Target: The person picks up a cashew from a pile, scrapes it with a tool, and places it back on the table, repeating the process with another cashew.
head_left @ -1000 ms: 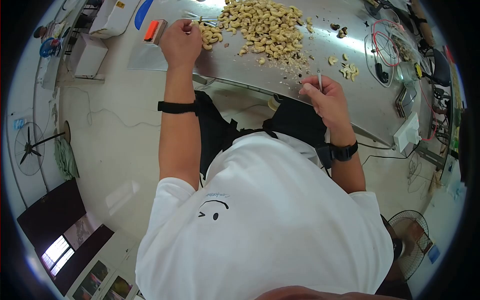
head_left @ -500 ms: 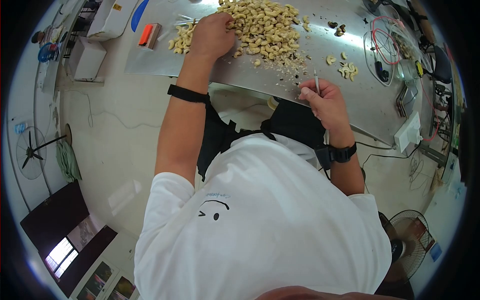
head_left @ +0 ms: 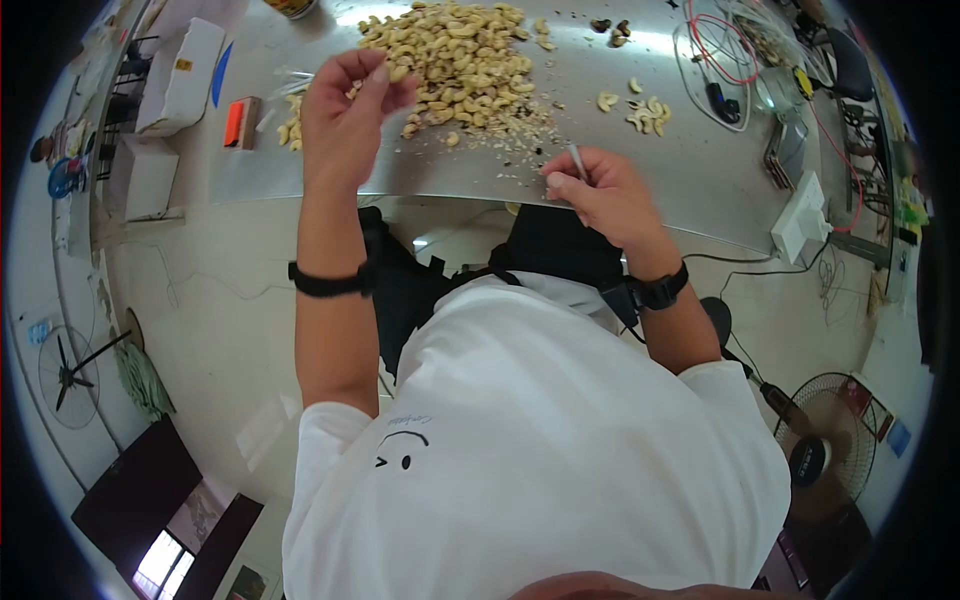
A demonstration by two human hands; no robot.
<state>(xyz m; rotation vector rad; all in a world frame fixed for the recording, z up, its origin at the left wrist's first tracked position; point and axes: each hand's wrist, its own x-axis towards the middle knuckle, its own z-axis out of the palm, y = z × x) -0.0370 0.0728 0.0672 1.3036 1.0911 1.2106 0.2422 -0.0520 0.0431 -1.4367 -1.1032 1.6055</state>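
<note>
My left hand (head_left: 345,120) is raised at the near left side of a heap of cashews (head_left: 450,60), its fingers curled in a pinch around one cashew (head_left: 398,74). At the table's near edge, my right hand (head_left: 610,195) grips a slim, pen-like metal tool (head_left: 577,160) that points up and away; its tip is too small to make out. Pale crumbs and skin bits (head_left: 520,140) lie between the heap and the right hand. A small group of cashew pieces (head_left: 650,115) rests beyond the right hand. Some cashews (head_left: 290,133) sit left of my left hand, partly hidden by it.
On the metal table (head_left: 420,175), an orange-and-tan block (head_left: 240,123) lies at the left. Dark pieces (head_left: 612,32) sit at the back. Red and white cables (head_left: 715,60) and a white power strip (head_left: 800,215) occupy the right. A fan (head_left: 825,440) stands behind on the right.
My left hand has come out of the heap and lifted toward me, turning its fingers up with a cashew. The right hand keeps the tool, now tilted more. The whole view has shifted.
</note>
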